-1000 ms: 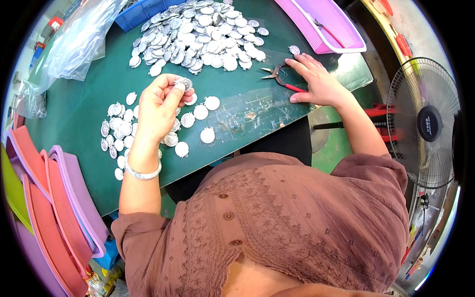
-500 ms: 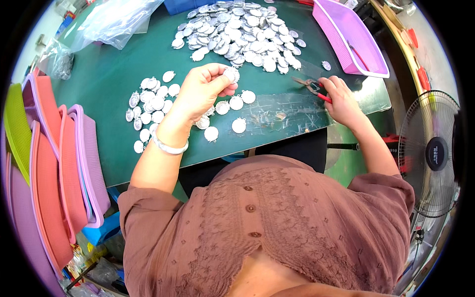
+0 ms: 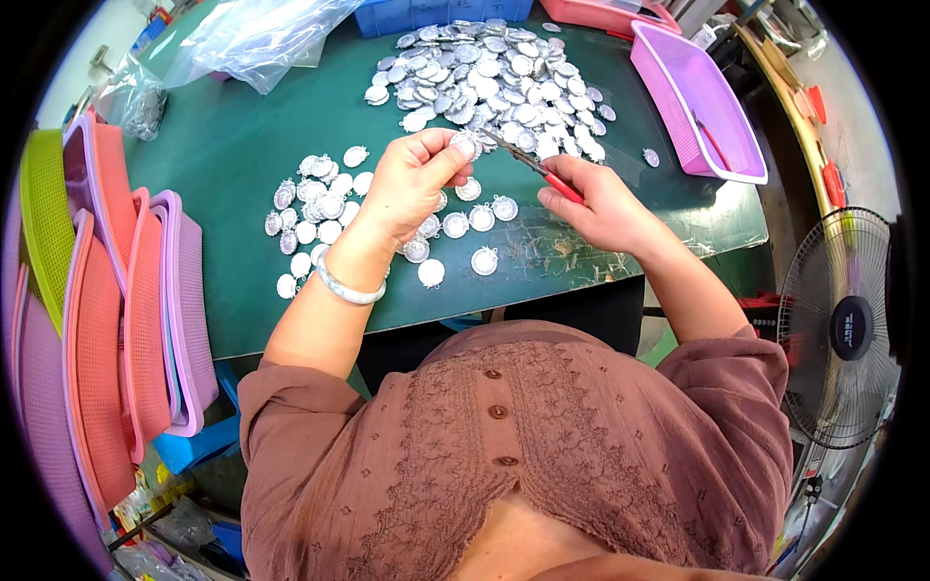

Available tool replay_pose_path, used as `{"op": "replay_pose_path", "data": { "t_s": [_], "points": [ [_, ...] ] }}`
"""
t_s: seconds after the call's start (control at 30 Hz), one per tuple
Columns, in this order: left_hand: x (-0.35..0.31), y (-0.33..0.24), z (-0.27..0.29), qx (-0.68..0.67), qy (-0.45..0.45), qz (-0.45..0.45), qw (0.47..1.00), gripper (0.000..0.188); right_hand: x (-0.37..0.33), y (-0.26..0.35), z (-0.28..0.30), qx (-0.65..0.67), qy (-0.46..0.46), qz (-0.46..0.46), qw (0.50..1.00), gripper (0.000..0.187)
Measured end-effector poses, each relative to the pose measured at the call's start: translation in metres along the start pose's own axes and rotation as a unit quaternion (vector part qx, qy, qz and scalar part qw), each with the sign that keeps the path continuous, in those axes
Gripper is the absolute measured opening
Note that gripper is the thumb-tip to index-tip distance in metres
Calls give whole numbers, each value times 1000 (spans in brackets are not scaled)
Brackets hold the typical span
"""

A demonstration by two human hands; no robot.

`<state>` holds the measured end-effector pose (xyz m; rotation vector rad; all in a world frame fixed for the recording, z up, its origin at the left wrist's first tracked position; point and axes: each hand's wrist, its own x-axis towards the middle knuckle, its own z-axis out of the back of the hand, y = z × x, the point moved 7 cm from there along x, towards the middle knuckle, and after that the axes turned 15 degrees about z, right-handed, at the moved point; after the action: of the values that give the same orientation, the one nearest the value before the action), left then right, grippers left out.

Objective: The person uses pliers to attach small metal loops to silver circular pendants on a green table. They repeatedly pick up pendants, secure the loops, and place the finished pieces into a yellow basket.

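Observation:
Pinched in my left hand (image 3: 417, 176) is a round silver medallion (image 3: 465, 145) with a small loop at its edge. My right hand (image 3: 603, 205) grips a pair of red-handled pliers (image 3: 562, 187), whose dark jaws reach to the medallion's edge; whether they touch it I cannot tell. Just beyond my hands lies a big heap of silver medallions (image 3: 484, 82). To the left of my left wrist is a smaller loose group of medallions (image 3: 325, 198). Several more lie apart near the table's front edge, among them a single medallion (image 3: 484, 260).
The green table (image 3: 281, 320) has worn patches at front right. A purple basket (image 3: 693, 116) holds a red-handled tool; a blue crate (image 3: 441, 14) stands at the back. Clear plastic bags (image 3: 262, 44) lie far left. Stacked baskets (image 3: 145, 320) flank the left side, a fan (image 3: 841, 329) the right.
My right hand has brought the pliers leftward from the table's right side up to the medallion in my left hand. The left hand keeps its pinch, and the whole view has shifted slightly.

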<state>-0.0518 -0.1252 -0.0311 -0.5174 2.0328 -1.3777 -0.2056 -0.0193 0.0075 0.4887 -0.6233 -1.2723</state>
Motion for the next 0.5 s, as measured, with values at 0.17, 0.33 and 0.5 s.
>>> {"op": "replay_pose_path", "data": {
  "t_s": [0.17,0.33,0.5],
  "points": [
    [-1,-2,0,5,-12,-15,1000,18,6,3,0,-13,-2,12,1000,26],
    [-3,-4,2,7,-23,-25,999,17,9,6,-1,-14,6,1,1000,25],
    [-2,-3,2,9,-23,-32,999,17,10,7,-1,-19,1,-1,1000,25]
  ]
}}
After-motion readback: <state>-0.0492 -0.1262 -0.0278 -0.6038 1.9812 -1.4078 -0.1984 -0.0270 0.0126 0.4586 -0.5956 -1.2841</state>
